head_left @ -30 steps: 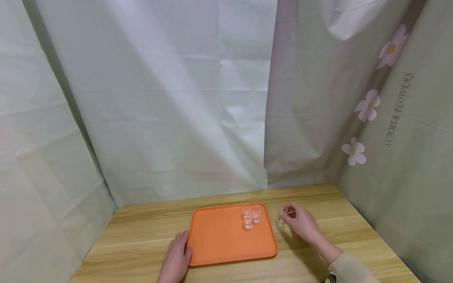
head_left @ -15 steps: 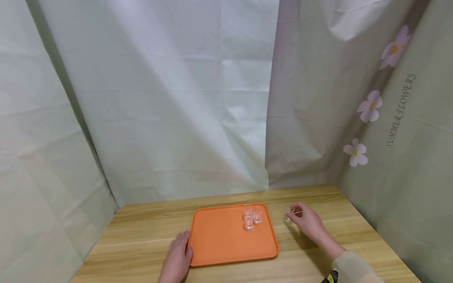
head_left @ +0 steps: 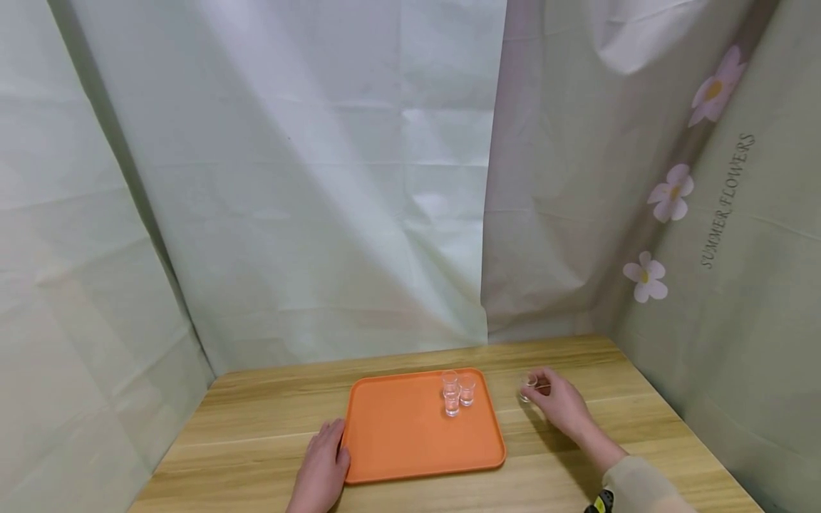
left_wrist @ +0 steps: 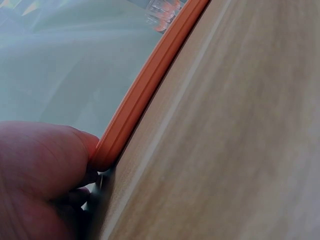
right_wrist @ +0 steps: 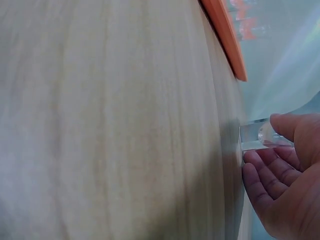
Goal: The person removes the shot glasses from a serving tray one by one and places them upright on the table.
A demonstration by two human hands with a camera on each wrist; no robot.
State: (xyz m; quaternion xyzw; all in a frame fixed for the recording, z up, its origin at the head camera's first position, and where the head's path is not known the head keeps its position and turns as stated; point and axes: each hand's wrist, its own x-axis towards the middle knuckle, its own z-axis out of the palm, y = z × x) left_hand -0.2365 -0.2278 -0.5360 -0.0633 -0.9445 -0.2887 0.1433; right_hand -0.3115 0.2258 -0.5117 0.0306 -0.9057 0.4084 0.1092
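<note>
Since a second ago the right hand (head_left: 559, 401) has carried the small clear glass (head_left: 528, 388) a little further from the orange tray (head_left: 410, 442), toward the right edge of the wooden table (head_left: 256, 420). That glass now stands upright on the wood, long axis vertical and mouth up, just off the tray's far right corner. Thumb and fingers (right_wrist: 272, 167) curl round it and pinch its sides, the base touching the table. Three more clear glasses (head_left: 457, 392) stand upright in a tight cluster on the tray near the same far right corner. At the tray's near left corner the left hand (head_left: 321, 470) lies flat on the table, fingers relaxed, thumb (left_wrist: 45, 155) pressed against the rim.
</note>
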